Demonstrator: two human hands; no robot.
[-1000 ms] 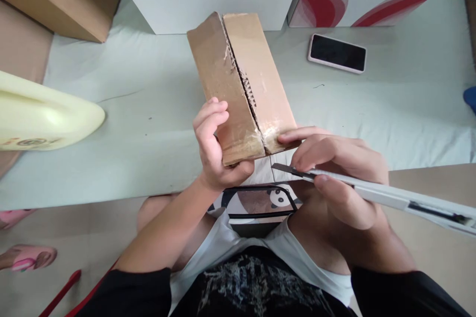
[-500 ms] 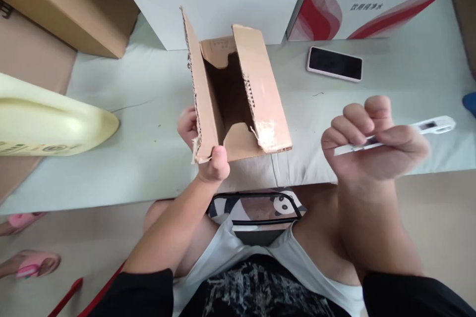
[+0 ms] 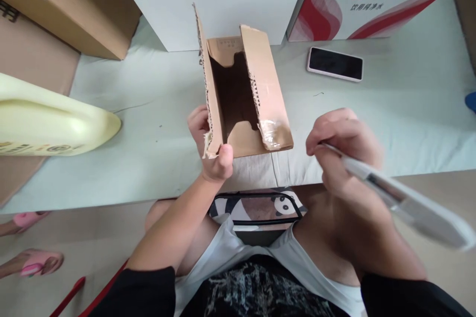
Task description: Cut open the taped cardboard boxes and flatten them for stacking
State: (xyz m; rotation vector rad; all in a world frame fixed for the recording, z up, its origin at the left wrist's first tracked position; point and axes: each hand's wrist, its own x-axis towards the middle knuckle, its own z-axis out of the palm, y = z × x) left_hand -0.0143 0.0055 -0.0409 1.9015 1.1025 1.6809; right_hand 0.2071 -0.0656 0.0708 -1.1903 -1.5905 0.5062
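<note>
My left hand grips an open cardboard box by its lower left corner, the thumb over the rim and the fingers behind the left side. Two long flaps with ragged edges stand up around the box's dark opening. Shiny clear tape clings to the lower end of the right flap. To the right of the box, my right hand is closed around a slim white utility knife. Its handle points down and right towards me, blurred at the far end; the front end is partly hidden by my fingers.
A phone lies on the pale green cloth. Behind stand a white box, a red-and-white carton and a brown carton. At left lies a pale yellow bottle. A person's foot in a pink slipper shows below.
My right hand has turned over and moved slightly left, swinging the utility knife's handle down towards me. My left hand and the cardboard box have shifted a little right.
</note>
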